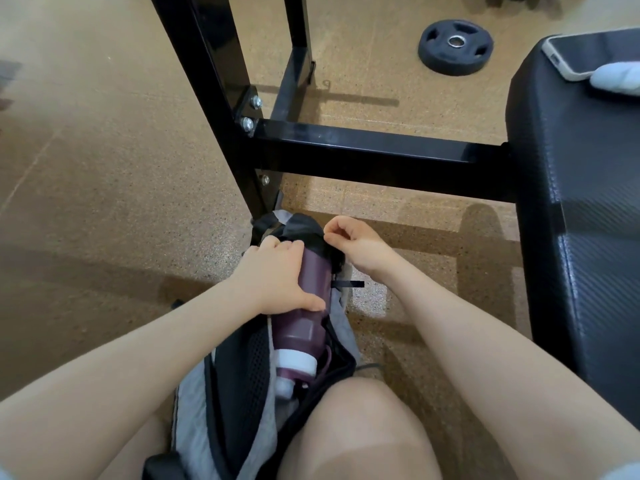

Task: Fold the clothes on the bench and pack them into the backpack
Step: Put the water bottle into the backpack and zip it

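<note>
A grey and black backpack (242, 393) lies on the floor between my knees. A maroon water bottle (304, 317) with a white cap lies along its side, its far end inside a black pocket (304, 230). My left hand (277, 278) grips the bottle's upper part, thumb beneath it. My right hand (353, 242) pinches the black pocket's edge with curled fingers. At the right stands the black padded bench (571, 202); a bit of pale cloth (620, 81) shows at its far end. What is inside the backpack is hidden.
A black steel frame (363, 154) crosses in front of the backpack, with upright posts at the back. A phone (588, 53) lies on the bench's far end. A black weight plate (455, 46) lies on the cork-coloured floor beyond.
</note>
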Action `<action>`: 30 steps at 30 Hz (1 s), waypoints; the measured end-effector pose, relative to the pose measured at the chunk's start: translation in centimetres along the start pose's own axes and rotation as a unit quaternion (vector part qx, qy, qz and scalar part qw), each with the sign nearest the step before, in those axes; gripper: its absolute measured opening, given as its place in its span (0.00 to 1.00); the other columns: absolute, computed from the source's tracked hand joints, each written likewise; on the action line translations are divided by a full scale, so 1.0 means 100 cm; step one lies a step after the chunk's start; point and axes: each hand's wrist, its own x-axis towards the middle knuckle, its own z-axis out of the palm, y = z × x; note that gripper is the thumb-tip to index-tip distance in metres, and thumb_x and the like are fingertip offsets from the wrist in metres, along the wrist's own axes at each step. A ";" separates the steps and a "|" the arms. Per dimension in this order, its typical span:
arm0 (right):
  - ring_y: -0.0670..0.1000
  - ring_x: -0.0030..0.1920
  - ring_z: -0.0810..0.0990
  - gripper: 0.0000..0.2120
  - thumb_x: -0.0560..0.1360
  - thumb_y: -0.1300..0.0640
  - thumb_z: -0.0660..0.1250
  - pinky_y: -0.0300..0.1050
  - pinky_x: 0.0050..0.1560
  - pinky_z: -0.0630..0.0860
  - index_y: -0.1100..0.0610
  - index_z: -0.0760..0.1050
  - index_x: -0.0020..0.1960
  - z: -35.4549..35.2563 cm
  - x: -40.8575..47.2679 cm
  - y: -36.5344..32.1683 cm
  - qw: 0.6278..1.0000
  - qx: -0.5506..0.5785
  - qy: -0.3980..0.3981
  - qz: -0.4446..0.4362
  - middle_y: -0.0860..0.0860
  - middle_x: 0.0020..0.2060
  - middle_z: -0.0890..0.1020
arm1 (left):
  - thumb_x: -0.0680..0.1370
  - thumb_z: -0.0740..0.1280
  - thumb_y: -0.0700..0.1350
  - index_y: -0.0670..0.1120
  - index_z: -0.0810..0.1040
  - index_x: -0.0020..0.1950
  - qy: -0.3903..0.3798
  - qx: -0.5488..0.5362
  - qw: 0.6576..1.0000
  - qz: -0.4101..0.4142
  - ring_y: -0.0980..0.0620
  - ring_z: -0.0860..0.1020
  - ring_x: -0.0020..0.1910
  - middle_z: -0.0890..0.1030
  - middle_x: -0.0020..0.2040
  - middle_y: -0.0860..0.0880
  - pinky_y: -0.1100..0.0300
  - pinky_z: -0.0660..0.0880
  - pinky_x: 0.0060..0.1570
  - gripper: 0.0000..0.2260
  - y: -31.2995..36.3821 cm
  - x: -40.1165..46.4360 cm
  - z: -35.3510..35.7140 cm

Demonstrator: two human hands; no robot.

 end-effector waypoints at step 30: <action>0.56 0.55 0.75 0.13 0.77 0.57 0.63 0.41 0.50 0.65 0.58 0.74 0.60 0.014 -0.007 0.003 0.977 -0.188 0.066 -0.080 0.56 0.55 0.79 | 0.61 0.66 0.69 0.44 0.34 0.75 -0.082 0.202 0.971 0.098 0.39 0.58 0.71 0.38 0.75 0.36 0.52 0.62 0.67 0.58 0.004 -0.066 0.007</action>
